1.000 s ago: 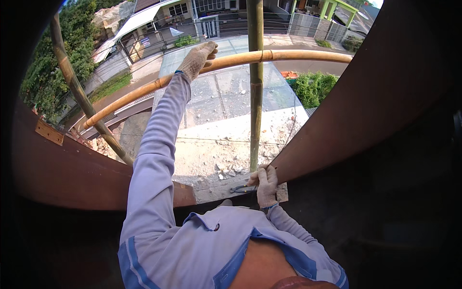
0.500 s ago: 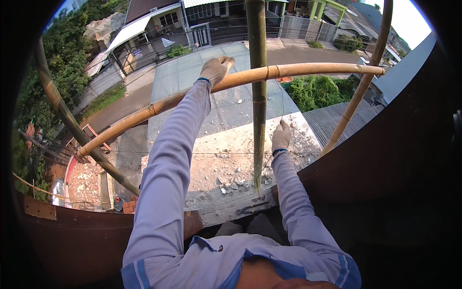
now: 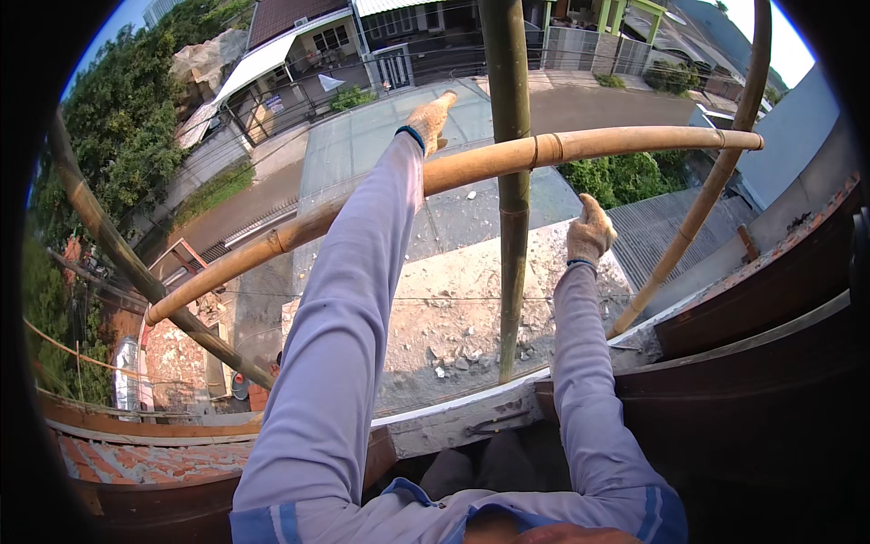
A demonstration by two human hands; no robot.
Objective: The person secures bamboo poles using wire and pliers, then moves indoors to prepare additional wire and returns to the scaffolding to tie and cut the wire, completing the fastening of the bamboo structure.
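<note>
At left, a slanting bamboo pole (image 3: 109, 231) meets the horizontal bamboo pole (image 3: 598, 143), which spans mid-frame. Upper centre, the gloved left hand (image 3: 430, 121) reaches past that pole, one finger extended; contact or grip cannot be told. Right of the upright bamboo pole (image 3: 513, 218), the gloved right hand (image 3: 590, 231) sits below the horizontal one, one digit raised, others curled; I cannot tell whether they clasp anything.

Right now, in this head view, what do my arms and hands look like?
Your left hand and right hand wear cream knit gloves with dark blue edging at the wrists. The long sleeves are pale lavender, visibly creased, with darker blue bands near the shoulders.
</note>
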